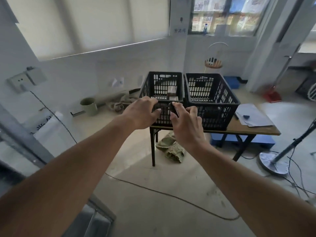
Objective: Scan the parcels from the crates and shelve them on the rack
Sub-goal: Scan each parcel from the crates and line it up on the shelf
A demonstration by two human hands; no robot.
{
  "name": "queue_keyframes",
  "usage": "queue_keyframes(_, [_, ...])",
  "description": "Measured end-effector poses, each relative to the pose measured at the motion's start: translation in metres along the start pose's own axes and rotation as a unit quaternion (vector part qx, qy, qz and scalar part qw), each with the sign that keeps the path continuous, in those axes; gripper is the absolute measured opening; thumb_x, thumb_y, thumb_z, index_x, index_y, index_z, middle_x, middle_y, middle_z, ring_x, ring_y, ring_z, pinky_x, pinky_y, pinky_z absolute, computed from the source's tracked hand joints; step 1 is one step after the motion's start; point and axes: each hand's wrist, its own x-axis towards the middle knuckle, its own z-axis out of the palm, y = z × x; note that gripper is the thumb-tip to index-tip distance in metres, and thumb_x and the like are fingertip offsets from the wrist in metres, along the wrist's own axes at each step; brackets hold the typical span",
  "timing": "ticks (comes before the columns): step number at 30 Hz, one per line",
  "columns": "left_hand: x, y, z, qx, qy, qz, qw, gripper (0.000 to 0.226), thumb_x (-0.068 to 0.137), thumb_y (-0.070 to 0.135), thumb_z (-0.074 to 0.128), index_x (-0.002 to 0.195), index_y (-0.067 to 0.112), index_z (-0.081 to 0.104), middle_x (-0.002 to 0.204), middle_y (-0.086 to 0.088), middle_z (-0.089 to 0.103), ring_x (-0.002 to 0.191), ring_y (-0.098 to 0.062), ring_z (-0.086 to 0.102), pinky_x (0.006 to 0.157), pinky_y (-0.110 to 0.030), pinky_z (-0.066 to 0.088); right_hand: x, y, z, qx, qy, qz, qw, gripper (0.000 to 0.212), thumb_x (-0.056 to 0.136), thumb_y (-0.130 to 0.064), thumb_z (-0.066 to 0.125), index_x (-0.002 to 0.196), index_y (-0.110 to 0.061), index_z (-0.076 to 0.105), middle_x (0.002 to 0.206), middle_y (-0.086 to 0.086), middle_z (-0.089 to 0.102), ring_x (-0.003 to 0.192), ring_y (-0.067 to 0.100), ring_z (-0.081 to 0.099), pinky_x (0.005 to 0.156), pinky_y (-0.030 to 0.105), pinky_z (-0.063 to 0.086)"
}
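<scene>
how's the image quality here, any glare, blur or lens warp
Head view: strong wide-angle warp, the wall and window frames bow and the forearms balloon toward the bottom corners; daylight washes out the blinds and the right edge; shadows are soft. The crates are fairly sharp, but the dark object in the right hand is too smeared to identify, and the left hand looks slightly soft.

both bare arms reach forward; the left hand [143, 113] hangs palm down with fingers loosely spread, the right hand [187, 124] pinches a small dark scanner [174, 109].

The left hand [142, 112] hides the left crate's [161, 86] near rim; the parcel [171, 93] inside is too blurred to identify.
</scene>
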Motion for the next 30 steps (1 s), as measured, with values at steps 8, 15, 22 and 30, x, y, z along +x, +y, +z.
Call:
queue_keyframes(8, [0.156,-0.043,0.036,-0.012,-0.016,0.011,1.000,0.047,0.107,0.047,0.052,0.146,0.021,0.054,0.144,-0.003,0.057,0.129,-0.025,0.057,0.106,-0.046,0.049,0.140,0.033,0.056,-0.021,-0.003,0.021,1.000,0.048,0.111,-0.046,0.044,0.159,-0.039,0.039,0.139,0.011,0.043,0.115,0.039,0.053,0.088,0.046,0.046])
queue_keyframes(15, [0.291,-0.093,0.072,-0.020,-0.059,0.025,0.998,0.042,0.107,0.045,0.053,0.140,0.020,0.057,0.134,-0.004,0.060,0.121,-0.025,0.060,0.100,-0.042,0.050,0.262,0.051,0.114,-0.051,-0.009,0.055,0.997,0.049,0.110,-0.047,0.044,0.158,-0.040,0.041,0.139,0.011,0.044,0.112,0.039,0.056,0.092,0.050,0.050])
queue_keyframes(22, [0.392,-0.114,0.092,-0.021,-0.094,0.022,0.995,0.045,0.108,0.043,0.054,0.145,0.018,0.054,0.141,-0.005,0.059,0.128,-0.025,0.058,0.106,-0.040,0.048,0.357,0.076,0.147,-0.051,-0.021,0.081,0.995,0.049,0.110,-0.046,0.045,0.159,-0.040,0.040,0.141,0.012,0.044,0.115,0.038,0.055,0.094,0.051,0.054])
queue_keyframes(30, [0.510,-0.113,0.122,-0.001,-0.113,-0.001,0.994,0.050,0.108,0.042,0.054,0.151,0.017,0.049,0.148,-0.007,0.055,0.136,-0.025,0.053,0.111,-0.039,0.043,0.469,0.130,0.174,-0.035,-0.015,0.069,0.997,0.049,0.109,-0.047,0.048,0.157,-0.040,0.041,0.139,0.011,0.044,0.116,0.036,0.056,0.092,0.055,0.057])
